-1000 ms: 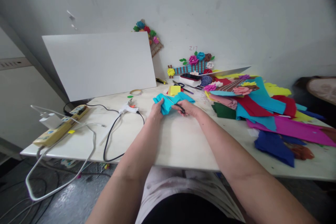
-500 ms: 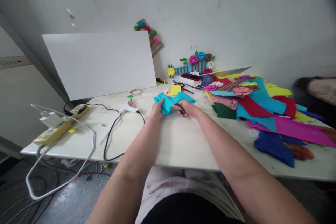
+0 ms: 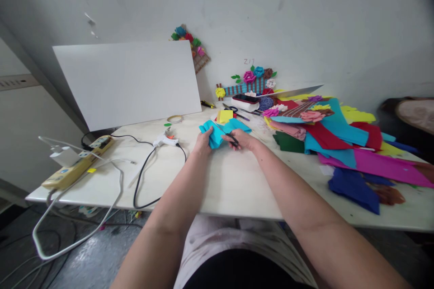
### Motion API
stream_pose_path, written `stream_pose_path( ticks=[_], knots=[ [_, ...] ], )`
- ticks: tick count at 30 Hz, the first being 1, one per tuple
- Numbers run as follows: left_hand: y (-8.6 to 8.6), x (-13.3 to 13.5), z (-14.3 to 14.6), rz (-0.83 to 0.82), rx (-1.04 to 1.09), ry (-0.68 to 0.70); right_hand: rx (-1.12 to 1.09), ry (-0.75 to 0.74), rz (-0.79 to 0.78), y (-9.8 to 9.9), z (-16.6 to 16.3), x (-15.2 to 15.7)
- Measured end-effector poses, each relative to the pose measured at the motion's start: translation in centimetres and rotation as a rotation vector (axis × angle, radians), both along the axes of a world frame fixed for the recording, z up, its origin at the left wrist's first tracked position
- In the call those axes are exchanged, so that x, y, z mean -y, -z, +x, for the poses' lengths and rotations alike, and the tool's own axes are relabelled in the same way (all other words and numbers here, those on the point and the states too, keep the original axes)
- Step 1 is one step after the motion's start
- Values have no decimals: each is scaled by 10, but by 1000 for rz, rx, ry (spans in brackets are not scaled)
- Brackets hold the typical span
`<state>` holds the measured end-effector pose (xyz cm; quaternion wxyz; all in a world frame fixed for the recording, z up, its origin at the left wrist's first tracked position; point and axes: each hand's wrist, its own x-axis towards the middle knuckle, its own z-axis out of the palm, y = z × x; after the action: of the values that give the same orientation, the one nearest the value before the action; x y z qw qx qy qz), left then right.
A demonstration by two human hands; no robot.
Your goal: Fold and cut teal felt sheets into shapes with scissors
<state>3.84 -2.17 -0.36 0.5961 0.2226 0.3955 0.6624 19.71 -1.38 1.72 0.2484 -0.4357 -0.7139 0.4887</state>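
A piece of turquoise crepe paper [image 3: 215, 136] is held above the middle of the white table, its left end pinched by my left hand [image 3: 203, 141]. My right hand [image 3: 241, 139] grips black-handled scissors [image 3: 232, 139], whose blades lie across the paper and point up and left. Part of the paper extends right, behind my right hand. Just beyond the paper is a small stack of yellow paper squares [image 3: 224, 116]. I cannot tell how far the blades are apart.
To the left lie a white glue gun [image 3: 165, 140], its black cord and a power strip [image 3: 77, 162]. A white board [image 3: 129, 83] leans on the wall. Piled at right are coloured crepe papers [image 3: 339, 137]. A phone [image 3: 245, 99], a tape roll [image 3: 174, 119] and paper-flower crafts [image 3: 249, 76] are farther back.
Both hands, the scissors and the turquoise paper stay almost in place. The whole view has shifted very slightly.
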Motion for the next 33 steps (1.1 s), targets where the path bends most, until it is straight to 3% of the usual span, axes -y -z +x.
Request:
stream_pose_path(
  ticks=[33],
  knots=[
    [3, -4, -2, -1, 14, -24, -45, 50, -13, -9, -5, 10]
  ],
)
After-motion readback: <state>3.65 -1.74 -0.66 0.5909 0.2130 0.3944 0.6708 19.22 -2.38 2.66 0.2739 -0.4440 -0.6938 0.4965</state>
